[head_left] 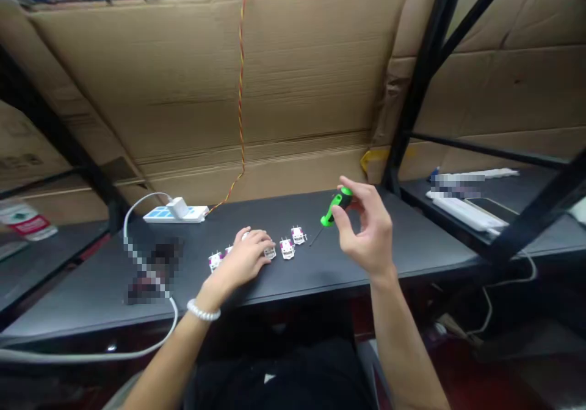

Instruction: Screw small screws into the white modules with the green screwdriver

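A screwdriver (336, 207) with a green-and-black handle is pinched in the fingers of my right hand (368, 230), raised over the table. Its thin shaft slants down to the left, the tip close to a small white-and-purple part (298, 235) with metal prongs. Another such part (287, 249) lies just left of that one. My left hand (247, 256) is low on the table, thumb and fingers closed around a third white part (270, 252), which they partly cover. Beyond the hand, at its left, sits one more white-and-purple part (215, 260); others are partly hidden by the hand.
A white power strip (176, 214) with a plugged-in charger (177, 207) stands at the back left. Its white cable (173, 318) runs over the front edge. Cardboard (311, 86) backs the black table (329, 269); black metal posts (414, 99) flank it.
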### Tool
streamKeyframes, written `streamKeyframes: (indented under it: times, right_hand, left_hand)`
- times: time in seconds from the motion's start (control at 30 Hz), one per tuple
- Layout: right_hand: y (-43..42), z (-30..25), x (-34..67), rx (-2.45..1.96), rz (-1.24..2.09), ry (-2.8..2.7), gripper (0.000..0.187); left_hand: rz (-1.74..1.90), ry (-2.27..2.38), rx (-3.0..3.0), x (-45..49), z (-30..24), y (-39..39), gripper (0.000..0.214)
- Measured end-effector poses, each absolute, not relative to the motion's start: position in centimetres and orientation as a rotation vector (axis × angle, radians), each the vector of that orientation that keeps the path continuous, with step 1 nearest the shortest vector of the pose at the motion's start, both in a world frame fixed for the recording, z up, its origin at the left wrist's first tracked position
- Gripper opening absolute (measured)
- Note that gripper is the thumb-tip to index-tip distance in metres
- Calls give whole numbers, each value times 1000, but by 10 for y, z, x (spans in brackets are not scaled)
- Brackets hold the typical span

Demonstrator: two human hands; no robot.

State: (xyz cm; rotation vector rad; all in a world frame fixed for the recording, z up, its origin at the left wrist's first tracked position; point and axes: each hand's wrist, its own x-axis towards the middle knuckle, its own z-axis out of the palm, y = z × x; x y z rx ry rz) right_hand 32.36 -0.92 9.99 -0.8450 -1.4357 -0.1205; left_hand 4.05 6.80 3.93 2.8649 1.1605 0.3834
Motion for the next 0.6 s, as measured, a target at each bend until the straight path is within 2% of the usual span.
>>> streamKeyframes:
  times: [0.23,0.37,0.6]
  right_hand:
    - [-4,90,303,-766,194,-1473,47]
    - [2,82,285,-742,211,-1604,41]
    - [4,74,271,-741,231,-1641,41]
  left_hand:
    - [496,1043,2788,30,35,21,26]
    - [558,947,2619,31,32,12,30]
    - [726,917,2463,30,19,7,35]
